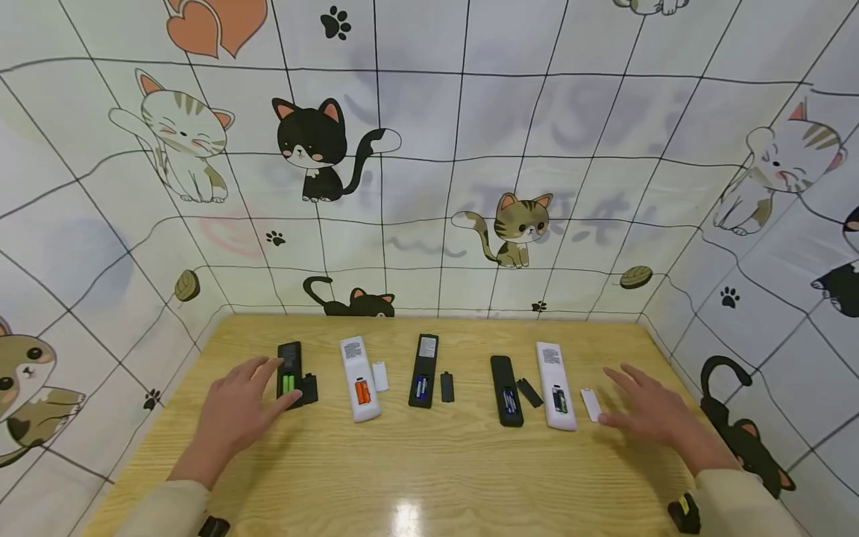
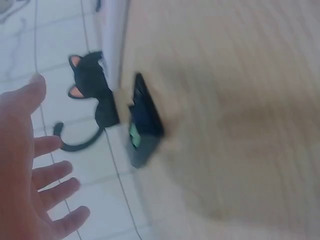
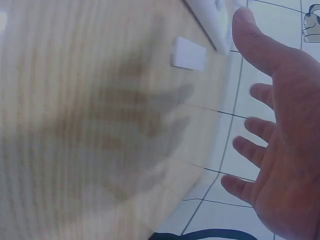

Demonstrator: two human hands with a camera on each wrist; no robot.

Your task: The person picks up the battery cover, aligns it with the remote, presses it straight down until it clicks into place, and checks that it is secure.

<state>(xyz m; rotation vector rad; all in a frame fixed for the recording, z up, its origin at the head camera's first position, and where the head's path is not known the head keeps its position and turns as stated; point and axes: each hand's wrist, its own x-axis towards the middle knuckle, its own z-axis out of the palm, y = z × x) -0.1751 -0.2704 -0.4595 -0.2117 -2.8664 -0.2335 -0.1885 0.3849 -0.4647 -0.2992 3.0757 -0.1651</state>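
Note:
In the head view the left hand hovers with spread fingers beside a black remote with green batteries and its black cover. Over the right side, the right hand is spread near a small white cover and a white remote. Neither hand holds anything. The left wrist view shows the left hand apart from the dark remote; in the right wrist view the right hand is apart from the white cover.
Between the hands lie a white remote with orange batteries, its cover, a black remote with its cover, and another black remote with its cover. A cat-patterned cloth surrounds the wooden table.

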